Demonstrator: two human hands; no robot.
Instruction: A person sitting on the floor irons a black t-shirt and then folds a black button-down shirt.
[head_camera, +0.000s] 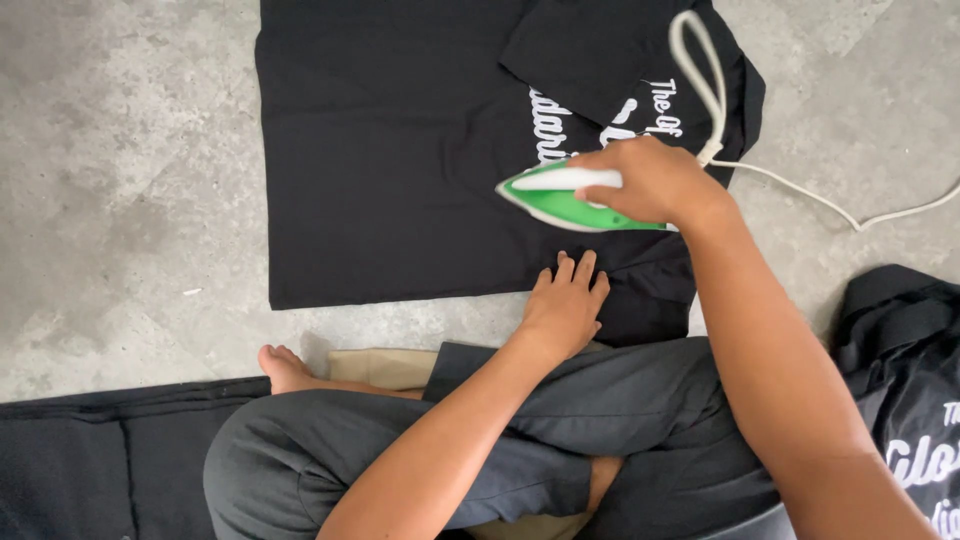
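A black T-shirt (390, 150) with white lettering lies spread on the concrete floor, one sleeve folded over at the top right. My right hand (650, 180) grips the white handle of a green and white iron (560, 200), which rests on the shirt with its tip pointing left. My left hand (566, 305) lies flat, fingers together, on the shirt's near edge just below the iron.
The iron's white cord (700, 80) loops up over the shirt and trails off right across the floor. Another black printed garment (915, 400) lies at the right. Dark cloth (100, 460) lies at the lower left. My crossed legs in grey trousers (560, 430) fill the foreground.
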